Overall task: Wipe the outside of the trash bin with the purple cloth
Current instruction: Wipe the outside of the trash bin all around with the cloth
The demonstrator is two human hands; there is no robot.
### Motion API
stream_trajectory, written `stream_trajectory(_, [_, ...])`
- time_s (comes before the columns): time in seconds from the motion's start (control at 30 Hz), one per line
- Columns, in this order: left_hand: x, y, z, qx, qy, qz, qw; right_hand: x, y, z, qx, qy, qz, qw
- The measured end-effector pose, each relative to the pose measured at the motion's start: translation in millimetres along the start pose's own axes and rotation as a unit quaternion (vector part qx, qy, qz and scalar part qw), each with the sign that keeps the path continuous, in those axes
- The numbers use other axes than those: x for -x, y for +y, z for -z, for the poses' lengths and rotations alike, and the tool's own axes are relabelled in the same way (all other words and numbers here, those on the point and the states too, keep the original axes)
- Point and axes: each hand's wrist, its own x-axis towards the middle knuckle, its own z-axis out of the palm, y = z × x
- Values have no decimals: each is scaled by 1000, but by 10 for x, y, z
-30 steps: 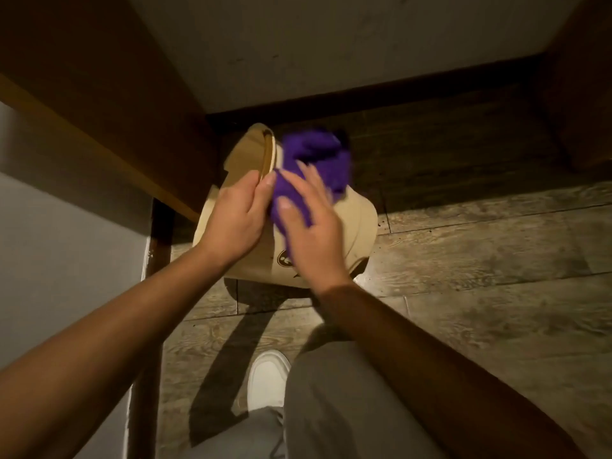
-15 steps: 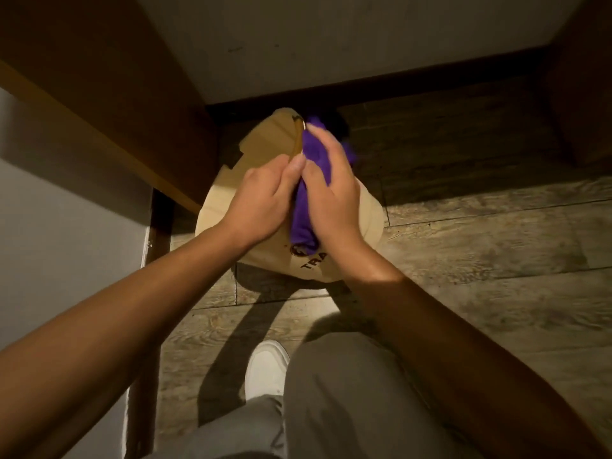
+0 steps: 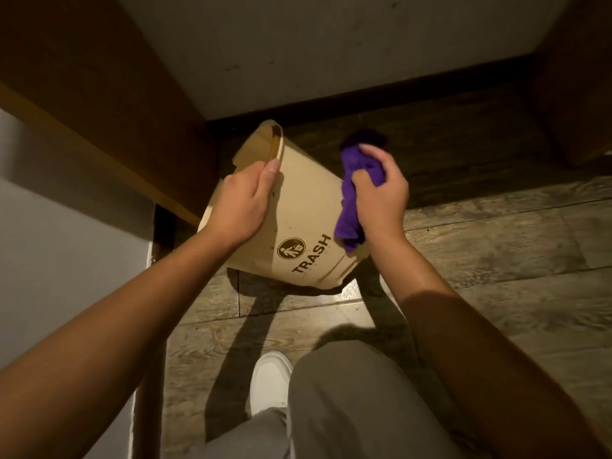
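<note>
A beige trash bin with a dark "TRASH" label stands tilted on the wooden floor, its open top leaning away toward the upper left. My left hand grips the bin's left wall near the rim. My right hand is closed around the crumpled purple cloth, which it presses against the bin's right side. Part of the cloth sticks out above my fingers and part hangs below them. The bin's far side is hidden.
A dark wooden panel slants over the bin on the left, and a pale wall with a dark baseboard stands just behind it. Another dark wooden piece is at the right. My grey-trousered knee and white shoe are below.
My right hand has carried the cloth from the middle of the bin's front over to its right side, uncovering the TRASH label. My left hand has stayed on the bin's left wall.
</note>
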Motion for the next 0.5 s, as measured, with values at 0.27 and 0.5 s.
stream_trajectory(0.27, [21, -70, -43, 14, 12, -17, 1000, 560, 457, -343, 162, -51, 189, 967])
stream_trajectory(0.5, [-15, -14, -126, -72, 5, -36, 997, 67, 648, 530, 133, 112, -99, 980])
